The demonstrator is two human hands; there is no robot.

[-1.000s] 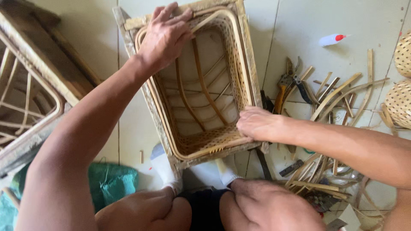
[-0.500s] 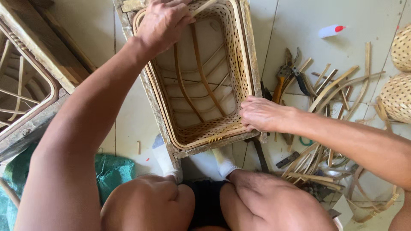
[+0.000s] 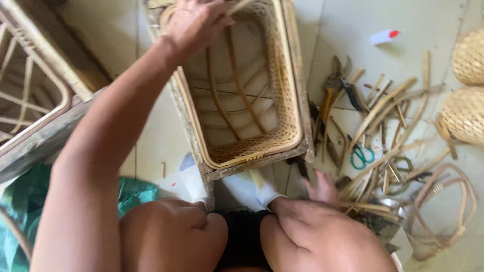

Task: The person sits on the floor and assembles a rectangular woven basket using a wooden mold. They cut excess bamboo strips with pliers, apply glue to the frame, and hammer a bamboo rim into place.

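A rectangular woven bamboo basket (image 3: 295,100) in a rough wooden frame lies on the tiled floor in front of my knees, its open side facing me. My left hand (image 3: 194,22) reaches over it and grips its far rim, with a thin bamboo strip (image 3: 238,6) sticking out beside the fingers. My right hand (image 3: 320,189) is blurred and low, just right of the basket's near corner. Its fingers are spread above a heap of bamboo strips (image 3: 383,108) and hold nothing. My white-socked feet (image 3: 264,191) rest against the basket's near edge.
Orange-handled pliers (image 3: 326,103) and green-handled scissors (image 3: 360,156) lie among the strips. Two round woven baskets (image 3: 466,116) sit at the right edge, bent rattan loops (image 3: 446,211) below them. A white marker with a red cap (image 3: 383,36) lies far right. A wooden frame (image 3: 40,95) and green bag (image 3: 136,194) are left.
My right hand has let go of the basket's right rim and dropped down toward the strips by my knee. The left hand stays on the far rim; the view has shifted slightly.
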